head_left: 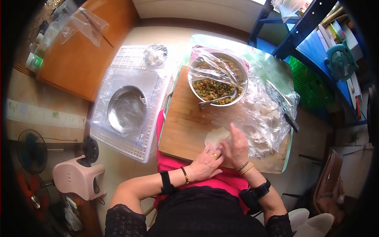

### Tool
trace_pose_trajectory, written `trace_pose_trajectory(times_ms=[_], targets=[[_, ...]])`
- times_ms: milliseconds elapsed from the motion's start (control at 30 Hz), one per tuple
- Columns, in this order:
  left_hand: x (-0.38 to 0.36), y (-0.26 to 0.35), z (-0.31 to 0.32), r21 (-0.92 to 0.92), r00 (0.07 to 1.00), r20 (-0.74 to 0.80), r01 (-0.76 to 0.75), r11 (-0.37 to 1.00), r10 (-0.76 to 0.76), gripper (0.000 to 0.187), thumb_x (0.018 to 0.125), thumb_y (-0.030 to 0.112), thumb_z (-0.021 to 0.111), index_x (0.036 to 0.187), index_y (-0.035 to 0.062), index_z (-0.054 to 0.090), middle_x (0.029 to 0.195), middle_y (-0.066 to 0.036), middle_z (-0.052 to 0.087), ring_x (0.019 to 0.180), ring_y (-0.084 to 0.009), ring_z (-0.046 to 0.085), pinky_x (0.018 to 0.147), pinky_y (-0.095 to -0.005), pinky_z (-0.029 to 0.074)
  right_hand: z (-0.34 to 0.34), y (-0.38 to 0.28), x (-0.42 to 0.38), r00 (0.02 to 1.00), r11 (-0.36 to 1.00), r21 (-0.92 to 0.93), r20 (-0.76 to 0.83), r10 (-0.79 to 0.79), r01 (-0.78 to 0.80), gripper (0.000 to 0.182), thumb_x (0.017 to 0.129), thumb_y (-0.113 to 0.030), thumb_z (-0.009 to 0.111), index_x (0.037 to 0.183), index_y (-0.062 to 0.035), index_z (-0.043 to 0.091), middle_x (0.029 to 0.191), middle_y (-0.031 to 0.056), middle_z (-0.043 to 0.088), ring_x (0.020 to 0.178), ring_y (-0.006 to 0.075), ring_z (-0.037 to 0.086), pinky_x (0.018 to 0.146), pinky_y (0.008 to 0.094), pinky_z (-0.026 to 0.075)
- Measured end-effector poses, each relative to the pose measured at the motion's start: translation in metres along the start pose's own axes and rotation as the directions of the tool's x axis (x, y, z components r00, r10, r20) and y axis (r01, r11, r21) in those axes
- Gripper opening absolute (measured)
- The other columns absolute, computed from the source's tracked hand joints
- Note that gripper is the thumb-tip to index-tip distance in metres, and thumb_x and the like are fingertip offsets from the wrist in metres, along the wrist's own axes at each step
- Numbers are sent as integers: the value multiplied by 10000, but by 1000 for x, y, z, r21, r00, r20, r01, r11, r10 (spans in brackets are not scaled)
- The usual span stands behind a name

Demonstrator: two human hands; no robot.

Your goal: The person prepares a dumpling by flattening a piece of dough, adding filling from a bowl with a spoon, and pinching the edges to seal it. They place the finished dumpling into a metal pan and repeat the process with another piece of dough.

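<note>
A pale, thin round of dough (215, 135) lies near the front edge of the wooden cutting board (179, 130). My left hand (205, 161), with a ring on one finger, reaches to the dough's near edge; its fingers are stretched out and the thumb is apart. Just right of it, my right hand (237, 146) is raised with straight fingers, its thumb side close to my left fingertips. Whether anything is pinched between the hands is hidden. Beyond them stands a bowl of chopped filling (211, 89), partly under plastic film, with a spoon (221, 98) resting in it.
Crumpled plastic with floury white dough (260, 122) covers the board's right side. A black-handled tool (291, 122) lies there. Left of the board, a steel bowl (127, 108) sits on a plastic-covered white rack (118, 142). A pink stool (75, 173) stands at lower left.
</note>
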State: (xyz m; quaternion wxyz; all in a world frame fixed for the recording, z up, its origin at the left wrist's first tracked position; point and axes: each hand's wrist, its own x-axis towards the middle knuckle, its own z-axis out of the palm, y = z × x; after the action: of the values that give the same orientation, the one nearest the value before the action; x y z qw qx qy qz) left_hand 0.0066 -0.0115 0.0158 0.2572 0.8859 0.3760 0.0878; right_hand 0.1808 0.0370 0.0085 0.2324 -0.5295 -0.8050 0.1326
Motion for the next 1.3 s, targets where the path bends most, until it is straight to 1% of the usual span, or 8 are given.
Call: trace_pose_trajectory(times_ms=[133,433,500,667,867,933,1167,1300], targets=[[-7,-4,-1,9,998,61,-7,1000,7,589,843,371,654,1284,21,479,1380,-226,404,1352,-373,333,1111,-559,256,22,2,6,1000,969,-245,-19,24,-28,782,800,-360,709,1410,-10,367,1232,169,530,1109,307,519,911,428,398],[-22,-13,-12,15,984,-40,172,985,-171,570,838,361,661,1263,15,506,1329,-206,445,1282,-354,405,1115,-564,230,4,29,21,974,969,115,-46,223,-216,773,766,-321,744,1380,-7,396,1143,178,573,1015,345,539,896,452,413],[-28,-21,-6,87,967,-183,198,976,-180,589,831,364,666,1267,7,497,1320,-211,444,1280,-369,397,1111,-566,227,7,4,21,998,993,103,-55,-44,50,782,749,-286,755,1387,-13,396,1129,163,574,1004,334,543,859,428,428],[-32,-32,-5,94,961,-220,190,977,-166,632,825,386,668,1293,5,482,1300,-227,454,1276,-383,386,1104,-567,233,31,-9,25,984,977,-117,47,-175,179,750,770,-297,741,1374,2,411,1087,142,580,971,318,551,776,378,438],[-13,-38,-15,62,930,-205,324,944,-306,651,828,383,669,1318,13,455,1335,-241,428,1310,-395,365,1097,-572,244,22,33,20,934,812,477,57,353,-336,659,822,-290,711,1350,4,447,1021,153,606,902,307,554,840,397,449],[-3,-42,-7,60,980,-149,141,988,-131,629,815,350,684,1309,27,465,1362,-238,416,1319,-399,358,1102,-574,244,-1,34,18,894,775,465,95,438,-429,638,829,-261,700,1357,-3,451,1041,155,605,901,287,553,849,386,449],[2,-16,7,-31,988,-130,-94,995,89,515,781,228,703,1230,46,527,1365,-203,434,1312,-377,388,1095,-565,286,-37,23,13,989,983,132,51,-136,128,679,768,-153,715,1361,20,432,1181,195,562,1047,364,525,907,417,432],[-10,-14,-1,-49,999,-4,-37,998,37,478,795,232,693,1205,49,530,1338,-182,448,1318,-362,384,1094,-568,284,1,1,-8,979,981,-104,137,-150,165,724,779,-318,720,1367,-15,425,1225,153,530,1087,323,521,913,429,401]])
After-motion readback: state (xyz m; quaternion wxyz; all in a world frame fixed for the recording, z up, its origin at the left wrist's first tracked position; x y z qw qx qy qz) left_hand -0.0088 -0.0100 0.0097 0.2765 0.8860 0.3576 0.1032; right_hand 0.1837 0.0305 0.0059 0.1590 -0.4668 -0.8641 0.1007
